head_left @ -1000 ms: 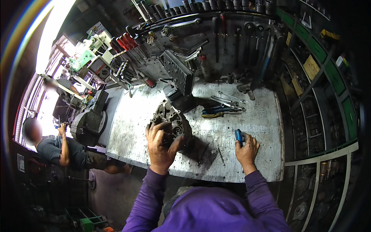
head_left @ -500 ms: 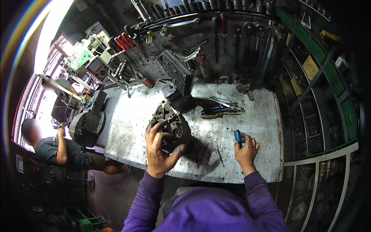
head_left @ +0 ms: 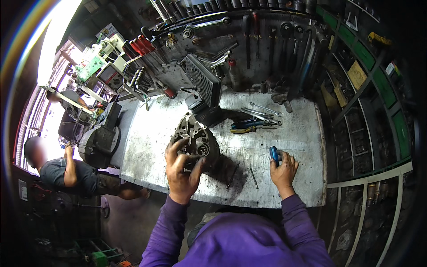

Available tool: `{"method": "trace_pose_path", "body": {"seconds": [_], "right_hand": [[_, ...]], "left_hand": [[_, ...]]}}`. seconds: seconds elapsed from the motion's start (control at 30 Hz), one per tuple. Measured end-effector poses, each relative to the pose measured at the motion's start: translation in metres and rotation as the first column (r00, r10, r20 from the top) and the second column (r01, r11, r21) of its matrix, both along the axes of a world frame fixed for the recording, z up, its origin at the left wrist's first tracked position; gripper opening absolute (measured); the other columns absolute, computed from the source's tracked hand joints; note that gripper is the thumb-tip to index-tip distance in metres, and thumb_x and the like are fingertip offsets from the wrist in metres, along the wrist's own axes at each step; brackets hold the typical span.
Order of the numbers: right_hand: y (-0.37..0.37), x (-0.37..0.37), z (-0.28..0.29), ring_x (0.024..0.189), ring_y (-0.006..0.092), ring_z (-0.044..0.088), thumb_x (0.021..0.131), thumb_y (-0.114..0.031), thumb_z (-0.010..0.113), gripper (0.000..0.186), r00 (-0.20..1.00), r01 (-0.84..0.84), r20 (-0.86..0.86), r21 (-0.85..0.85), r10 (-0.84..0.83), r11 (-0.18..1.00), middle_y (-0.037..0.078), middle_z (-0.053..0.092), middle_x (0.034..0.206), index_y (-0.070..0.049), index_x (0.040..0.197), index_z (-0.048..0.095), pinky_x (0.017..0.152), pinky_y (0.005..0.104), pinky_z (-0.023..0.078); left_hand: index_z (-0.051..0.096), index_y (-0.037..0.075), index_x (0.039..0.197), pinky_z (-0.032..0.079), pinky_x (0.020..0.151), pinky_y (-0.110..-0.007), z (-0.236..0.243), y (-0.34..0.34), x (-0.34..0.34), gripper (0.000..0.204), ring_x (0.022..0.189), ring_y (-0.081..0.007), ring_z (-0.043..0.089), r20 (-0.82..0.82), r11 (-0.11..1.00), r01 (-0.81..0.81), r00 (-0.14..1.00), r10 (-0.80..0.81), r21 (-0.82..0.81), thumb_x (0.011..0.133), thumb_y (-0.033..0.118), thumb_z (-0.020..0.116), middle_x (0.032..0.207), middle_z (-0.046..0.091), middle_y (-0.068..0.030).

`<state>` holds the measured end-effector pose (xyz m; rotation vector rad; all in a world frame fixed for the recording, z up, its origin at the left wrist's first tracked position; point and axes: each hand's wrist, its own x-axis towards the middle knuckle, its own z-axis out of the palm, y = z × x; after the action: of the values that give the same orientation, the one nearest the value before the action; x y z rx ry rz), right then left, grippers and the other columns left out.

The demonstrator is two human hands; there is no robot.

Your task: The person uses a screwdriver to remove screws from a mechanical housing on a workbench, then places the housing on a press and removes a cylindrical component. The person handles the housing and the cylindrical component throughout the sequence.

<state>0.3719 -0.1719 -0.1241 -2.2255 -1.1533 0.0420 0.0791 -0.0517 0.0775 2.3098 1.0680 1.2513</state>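
A dark cast-metal engine casing (head_left: 195, 138) stands near the middle of the metal-topped bench (head_left: 293, 142). My left hand (head_left: 180, 173) grips its near left part, fingers curled over it and thumb to the right. On the right, my right hand (head_left: 284, 173) is closed on a blue-handled tool (head_left: 273, 154), probably a screwdriver, resting low over the bench. Between my hands lies a thin metal rod (head_left: 253, 177). Behind the casing is a tilted ribbed metal piece (head_left: 202, 80) on a dark block.
Wrenches (head_left: 262, 109) and pliers (head_left: 242, 129) lie at the back right, below a wall tool rack (head_left: 249, 40). A machine (head_left: 95, 142) stands beside the bench at left, where two people (head_left: 62, 173) (head_left: 71, 100) are. Shelving (head_left: 356, 133) runs along the right.
My left hand has shifted slightly left over the casing, with its fingers re-placed on the near side. My right hand with the blue tool stays about still.
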Motion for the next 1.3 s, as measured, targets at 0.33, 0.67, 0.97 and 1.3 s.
{"method": "trace_pose_path", "body": {"seconds": [0.33,0.67,0.97,1.3], "right_hand": [[0.000,0.000,0.002,0.112,0.0302,0.063,0.089,-0.029,0.076,0.043,1.000,-0.010,-0.009,0.017,0.010,1.000,0.008,0.072,0.116,-0.007,0.126,0.069,0.102,0.0467,0.039],[0.000,0.001,0.000,0.112,0.0304,0.063,0.089,-0.030,0.076,0.046,1.000,-0.011,0.015,0.015,0.011,1.000,0.011,0.072,0.115,-0.005,0.128,0.068,0.103,0.0473,0.039],[0.001,0.000,0.001,0.112,0.0313,0.063,0.088,-0.030,0.077,0.047,1.000,0.000,0.024,0.026,-0.001,1.000,0.011,0.073,0.116,-0.006,0.128,0.069,0.103,0.0477,0.039],[0.001,0.000,-0.002,0.111,0.0317,0.063,0.090,-0.030,0.077,0.045,1.000,-0.016,0.011,0.030,0.016,0.999,0.010,0.073,0.117,-0.007,0.129,0.069,0.102,0.0465,0.039]], "left_hand": [[0.074,0.009,0.111,0.042,0.116,-0.056,-0.001,0.005,-0.015,0.043,0.138,-0.0464,0.051,-0.210,0.984,0.046,0.978,-0.009,0.173,0.072,0.014,0.093,0.145,0.060,-0.0171],[0.077,0.013,0.089,0.033,0.122,-0.057,0.059,0.009,-0.019,0.021,0.141,-0.0410,0.054,-0.292,0.978,0.117,0.954,-0.063,0.173,0.075,0.013,0.093,0.125,0.074,-0.0063],[0.074,-0.001,0.109,0.063,0.082,-0.041,0.084,-0.048,-0.012,0.030,0.095,-0.0310,0.077,-0.170,0.878,0.462,0.882,-0.439,0.128,0.080,-0.007,0.079,0.108,0.077,-0.0194],[0.071,0.007,0.122,0.059,0.092,-0.040,-0.163,-0.034,0.043,0.032,0.106,-0.0298,0.071,-0.650,0.869,0.482,0.626,-0.431,-0.112,0.092,0.013,0.063,0.127,0.069,-0.0127]]}}
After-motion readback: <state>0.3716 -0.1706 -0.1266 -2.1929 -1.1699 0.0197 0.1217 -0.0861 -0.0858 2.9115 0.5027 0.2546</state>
